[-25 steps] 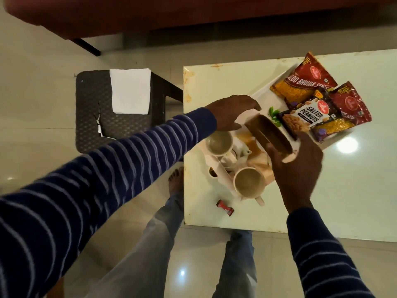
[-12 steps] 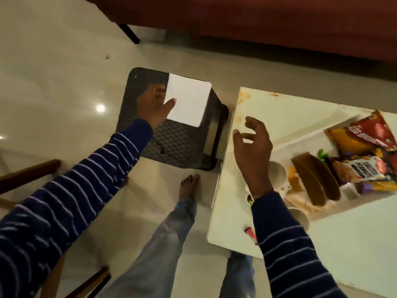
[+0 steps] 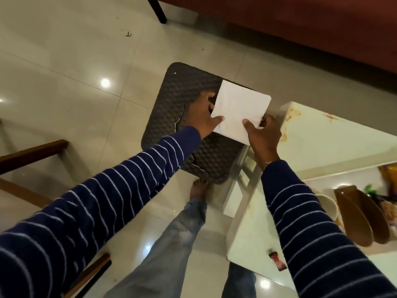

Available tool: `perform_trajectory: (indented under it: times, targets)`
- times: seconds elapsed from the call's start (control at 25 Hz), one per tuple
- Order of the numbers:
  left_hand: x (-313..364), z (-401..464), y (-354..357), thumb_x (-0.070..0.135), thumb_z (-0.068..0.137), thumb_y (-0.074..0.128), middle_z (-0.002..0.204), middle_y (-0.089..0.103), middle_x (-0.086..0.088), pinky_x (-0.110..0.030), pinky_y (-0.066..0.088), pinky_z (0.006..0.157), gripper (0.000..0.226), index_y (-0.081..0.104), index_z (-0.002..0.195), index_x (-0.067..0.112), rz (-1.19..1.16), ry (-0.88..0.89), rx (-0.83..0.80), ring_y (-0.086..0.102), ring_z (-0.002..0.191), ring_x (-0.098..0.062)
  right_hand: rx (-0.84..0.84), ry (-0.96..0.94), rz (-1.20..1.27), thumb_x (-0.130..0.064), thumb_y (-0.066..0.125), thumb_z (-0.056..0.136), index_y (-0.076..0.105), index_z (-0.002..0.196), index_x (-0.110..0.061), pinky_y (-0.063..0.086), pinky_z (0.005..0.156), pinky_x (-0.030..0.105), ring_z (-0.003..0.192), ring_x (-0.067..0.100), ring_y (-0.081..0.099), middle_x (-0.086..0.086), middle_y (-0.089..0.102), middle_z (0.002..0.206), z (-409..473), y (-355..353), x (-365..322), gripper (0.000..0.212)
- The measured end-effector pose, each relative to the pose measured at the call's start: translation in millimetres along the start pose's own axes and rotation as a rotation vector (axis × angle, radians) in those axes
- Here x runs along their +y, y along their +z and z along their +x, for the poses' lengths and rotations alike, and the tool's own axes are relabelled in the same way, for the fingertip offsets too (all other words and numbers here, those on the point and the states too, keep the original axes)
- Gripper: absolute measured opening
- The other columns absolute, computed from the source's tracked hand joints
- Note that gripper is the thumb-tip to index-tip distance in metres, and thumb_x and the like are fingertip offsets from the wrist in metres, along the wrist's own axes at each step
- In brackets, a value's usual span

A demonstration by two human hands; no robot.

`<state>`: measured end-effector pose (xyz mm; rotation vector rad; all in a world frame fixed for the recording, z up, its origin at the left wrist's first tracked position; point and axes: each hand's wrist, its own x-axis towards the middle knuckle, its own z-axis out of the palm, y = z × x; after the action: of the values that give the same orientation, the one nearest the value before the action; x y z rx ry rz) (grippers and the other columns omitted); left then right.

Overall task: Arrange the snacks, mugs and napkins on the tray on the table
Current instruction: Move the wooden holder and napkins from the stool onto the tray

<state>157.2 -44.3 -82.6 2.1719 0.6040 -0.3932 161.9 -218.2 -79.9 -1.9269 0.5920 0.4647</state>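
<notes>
Gripping: both hands pinch the napkins (image 3: 240, 109), a folded white stack held over the dark stool (image 3: 182, 93), left of the worktop (image 3: 322, 136).
Left hand (image 3: 200, 117): thumb on top at the near-left corner, fingers under.
Right hand (image 3: 263, 134): thumb on top at the near-right edge, closed on the stack.
Handling: likely light, soft, floppy, layers may slide; hold near edge, keep flat.
Tray (image 3: 352, 177): far right edge of view, holding a mug (image 3: 327, 206) and snacks (image 3: 386, 175).

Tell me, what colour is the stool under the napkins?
Dark grey-black, with a woven texture, seen in the head view: stool, napkins.
</notes>
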Motion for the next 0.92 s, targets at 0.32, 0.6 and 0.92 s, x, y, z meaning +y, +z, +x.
perform_trajectory:
  times: [0.32,0.6,0.92]
  targets:
    - [3,3,-15,0.002,0.075,0.077,0.079,0.066,-0.002,-0.025,0.051,0.07,0.017,0.069,0.087,0.011,-0.112,-0.018,-0.203,0.058,0.069,-0.009,-0.098,0.13,0.192,-0.024,0.073,0.088,0.064,0.114,-0.022,0.06,0.081,0.029,0.102,0.013,0.068,-0.007,0.069,0.111,-4,-17,3,0.028]
    - [36,-33,-6,0.005,0.074,0.081,0.127,0.056,-0.006,-0.029,0.059,0.082,0.072,0.042,0.13,0.026,-0.372,0.017,-0.588,0.063,0.108,-0.02,-0.259,-0.027,0.297,-0.008,0.069,0.088,0.066,0.091,-0.025,0.056,0.069,0.018,0.084,0.006,0.068,-0.012,0.071,0.088,-71,-103,14,0.018]
    - [113,-115,69,-0.012,0.082,0.067,0.123,0.064,-0.016,-0.041,0.055,0.092,0.036,0.067,0.109,0.013,-0.474,0.171,-1.053,0.061,0.117,-0.028,-0.245,0.159,0.537,-0.01,0.071,0.085,0.075,0.077,-0.027,0.058,0.068,0.031,0.074,0.017,0.07,0.001,0.074,0.08,-136,-208,76,0.019]
